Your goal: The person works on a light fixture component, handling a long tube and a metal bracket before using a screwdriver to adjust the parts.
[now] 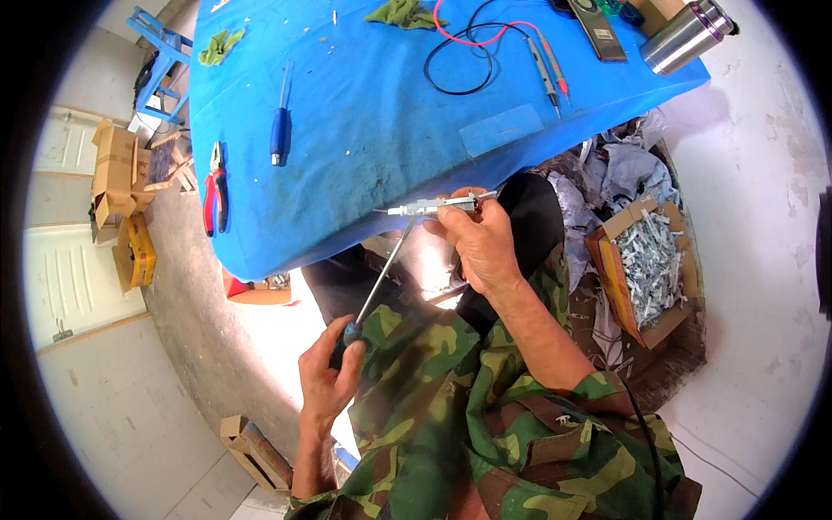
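Observation:
My left hand (325,381) is closed round the dark handle of a screwdriver (382,279), whose long shaft slants up and to the right. Its tip meets the underside of a slim whitish-grey part with metal pieces (426,207). That part lies level in my right hand (485,247), pinched near its right end just off the table's front edge. Thin metal ends stick out at both sides of it. My right fingers partly cover the part, so its exact kind does not show.
The blue-covered table (347,113) bears red-handled pliers (215,191), a blue screwdriver (280,130), probe leads (544,74), green cloths (403,13) and a steel flask (685,39). At right stands an open carton (611,282) of small metal pieces; cardboard boxes (115,165) and a blue stool (160,65) stand left.

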Demonstrator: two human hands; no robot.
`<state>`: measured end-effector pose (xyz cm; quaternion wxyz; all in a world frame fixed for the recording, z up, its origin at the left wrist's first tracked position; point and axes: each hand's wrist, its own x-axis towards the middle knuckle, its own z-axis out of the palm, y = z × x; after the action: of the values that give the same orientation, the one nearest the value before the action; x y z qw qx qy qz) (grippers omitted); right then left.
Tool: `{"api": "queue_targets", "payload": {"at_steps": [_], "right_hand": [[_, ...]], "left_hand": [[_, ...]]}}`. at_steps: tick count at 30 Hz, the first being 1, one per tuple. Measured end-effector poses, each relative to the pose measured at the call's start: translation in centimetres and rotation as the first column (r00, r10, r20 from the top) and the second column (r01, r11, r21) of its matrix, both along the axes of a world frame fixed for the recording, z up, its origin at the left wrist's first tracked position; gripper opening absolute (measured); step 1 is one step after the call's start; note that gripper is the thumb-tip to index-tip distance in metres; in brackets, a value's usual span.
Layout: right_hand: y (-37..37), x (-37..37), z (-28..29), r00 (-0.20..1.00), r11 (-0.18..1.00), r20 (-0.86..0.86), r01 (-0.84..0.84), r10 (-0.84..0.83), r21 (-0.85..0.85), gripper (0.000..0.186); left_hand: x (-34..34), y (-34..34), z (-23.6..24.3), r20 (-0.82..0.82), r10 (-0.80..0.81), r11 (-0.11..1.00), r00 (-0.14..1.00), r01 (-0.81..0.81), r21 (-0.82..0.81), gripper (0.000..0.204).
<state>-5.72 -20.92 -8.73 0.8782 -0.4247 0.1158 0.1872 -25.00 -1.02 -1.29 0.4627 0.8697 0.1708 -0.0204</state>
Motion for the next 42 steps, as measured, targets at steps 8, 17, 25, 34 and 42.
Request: {"api": "queue_targets", "payload": {"at_steps": [8,17,25,34,42], "right_hand": [[1.2,-0.4,0.4,0.999,0.999,-0.026,0.043,-0.043,0.026,0.026],[1.7,-0.6,-0.1,0.998,0.994,-0.038,0.044,-0.04,0.096,0.03],[1.9,-0.7,-0.1,0.999,0.999,-0.024,0.038,-0.037,0.039,0.027],[2.3,-0.9,0.5,0.996,0.995,0.084,0.046,-0.039,-0.088,0.024],[2.6,-1.0,-0.2,0.989,0.995,0.141,0.065,-0.054,-0.075,0.022]], "left_hand": [[0.5,-0.1,-0.1,-0.018,0.016,0.999,1.0,-0.015,0.047,0.041],[1.0,-0.3,0.3,-0.065,0.062,0.998,0.996,-0.061,0.012,0.034],[1.1,-0.5,0.5,-0.114,0.089,0.995,0.99,-0.093,-0.035,0.033],[1.3,-2.1,1.5,-0.028,-0.004,0.958,1.0,0.011,0.287,0.033],[2.2,-1.6,3.1,-0.143,0.03,0.992,0.989,-0.012,0.127,0.031]]}}
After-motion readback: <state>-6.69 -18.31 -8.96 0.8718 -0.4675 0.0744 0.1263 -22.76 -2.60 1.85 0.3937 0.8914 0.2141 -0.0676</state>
